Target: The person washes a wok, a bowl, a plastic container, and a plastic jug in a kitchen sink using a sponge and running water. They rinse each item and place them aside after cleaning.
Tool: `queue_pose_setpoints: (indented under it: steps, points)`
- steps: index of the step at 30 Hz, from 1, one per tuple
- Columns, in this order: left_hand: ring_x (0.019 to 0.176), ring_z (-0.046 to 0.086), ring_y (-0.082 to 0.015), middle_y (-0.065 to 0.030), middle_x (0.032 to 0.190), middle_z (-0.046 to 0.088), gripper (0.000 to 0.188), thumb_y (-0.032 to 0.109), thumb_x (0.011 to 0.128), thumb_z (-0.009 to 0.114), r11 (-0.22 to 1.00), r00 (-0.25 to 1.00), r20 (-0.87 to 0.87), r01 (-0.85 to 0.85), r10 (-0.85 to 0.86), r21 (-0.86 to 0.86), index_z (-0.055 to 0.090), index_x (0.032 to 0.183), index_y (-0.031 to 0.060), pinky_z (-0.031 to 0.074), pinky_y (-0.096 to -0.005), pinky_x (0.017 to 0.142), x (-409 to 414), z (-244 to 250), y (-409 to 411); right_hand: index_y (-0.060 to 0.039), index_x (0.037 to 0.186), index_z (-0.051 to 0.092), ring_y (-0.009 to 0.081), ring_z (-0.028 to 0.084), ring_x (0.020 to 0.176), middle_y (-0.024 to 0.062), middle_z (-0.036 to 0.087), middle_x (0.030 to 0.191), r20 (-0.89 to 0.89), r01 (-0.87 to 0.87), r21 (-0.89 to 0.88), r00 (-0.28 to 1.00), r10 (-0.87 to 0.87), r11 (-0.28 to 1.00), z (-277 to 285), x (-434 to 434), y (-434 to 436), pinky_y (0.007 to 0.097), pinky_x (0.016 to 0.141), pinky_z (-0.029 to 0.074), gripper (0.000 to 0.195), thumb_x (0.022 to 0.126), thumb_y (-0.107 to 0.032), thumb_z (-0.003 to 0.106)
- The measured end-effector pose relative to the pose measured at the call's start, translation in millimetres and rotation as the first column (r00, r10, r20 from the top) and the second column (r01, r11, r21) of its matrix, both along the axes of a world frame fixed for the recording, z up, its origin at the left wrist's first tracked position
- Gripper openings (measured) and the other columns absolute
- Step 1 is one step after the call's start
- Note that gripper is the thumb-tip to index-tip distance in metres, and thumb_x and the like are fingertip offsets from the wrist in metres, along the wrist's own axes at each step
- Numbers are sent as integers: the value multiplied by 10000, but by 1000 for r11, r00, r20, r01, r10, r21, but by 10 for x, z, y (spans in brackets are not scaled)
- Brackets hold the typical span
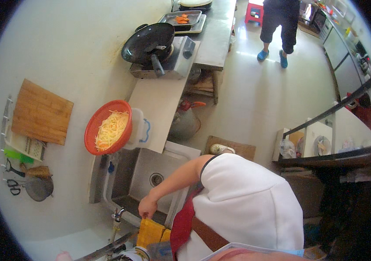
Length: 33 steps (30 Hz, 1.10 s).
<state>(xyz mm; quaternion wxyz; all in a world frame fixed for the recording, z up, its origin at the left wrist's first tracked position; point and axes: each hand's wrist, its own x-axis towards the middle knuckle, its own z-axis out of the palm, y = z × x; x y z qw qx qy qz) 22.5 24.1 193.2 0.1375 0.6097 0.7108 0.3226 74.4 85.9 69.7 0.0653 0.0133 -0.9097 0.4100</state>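
My right hand [148,207] is at the near end of the stainless steel sink [144,163], its fingers closed at the upper edge of a yellow cloth [151,231]. More yellow cloth hangs beside it. A water tap [118,213] stands left of this hand. At the bottom left edge, a blurred pink shape seems to be part of my left hand [64,256]; what it touches is hidden. Beyond the sink, a red plastic colander [89,133] of shredded pale and orange vegetables rests tilted against the wall, beside a clear container with a blue handle [146,130].
A black wok [148,40] sits on a portable gas stove [182,58]. Beyond it, a tray [188,14] holds orange pieces. A wooden cutting board [41,112], grater, scissors and strainer hang on the wall. Another person [280,26] in blue shoes stands on the floor.
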Motion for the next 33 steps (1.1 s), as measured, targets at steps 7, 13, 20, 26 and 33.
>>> queue_pose_setpoints:
  steps: [7,13,20,26,33]
  points:
    - [851,515,-234,-111,944,548,309,254,819,500,999,999,-31,-29,27,-46,523,1019,20,415,-328,754,515,197,139,-68,1015,575,257,576,850,102,615,914,-103,-40,-137,994,26,990,327,736,360,359,719,443,300,773,-243,585]
    - [832,526,-243,-116,927,559,301,246,809,518,995,997,-62,-59,54,-85,536,1001,15,421,-328,743,1018,376,268,-81,1101,527,178,546,883,71,584,997,-174,-44,-714,978,-115,699,697,1609,924,324,767,447,339,853,-310,505]
    - [809,538,-254,-121,907,571,292,236,796,538,999,992,-122,-35,37,25,551,980,10,426,-327,731,1509,591,523,-80,1228,359,132,457,938,11,472,1022,-521,-555,-821,824,-222,-134,972,1724,863,301,874,372,398,899,-301,403]
    - [794,522,-230,-140,897,558,261,217,827,472,697,918,-15,-291,397,655,549,938,-7,419,-316,710,1836,539,788,-51,1165,424,136,467,932,34,497,1008,-533,-530,-211,767,-358,-821,1250,1434,261,292,850,383,332,893,-241,409]
    - [909,497,-290,-195,1052,477,251,191,832,423,331,971,200,-147,-130,932,526,989,24,399,-391,800,1924,725,574,-62,1089,501,128,489,909,27,529,1012,-328,-360,-933,871,-367,-19,1353,1575,44,280,823,402,280,877,-234,441]
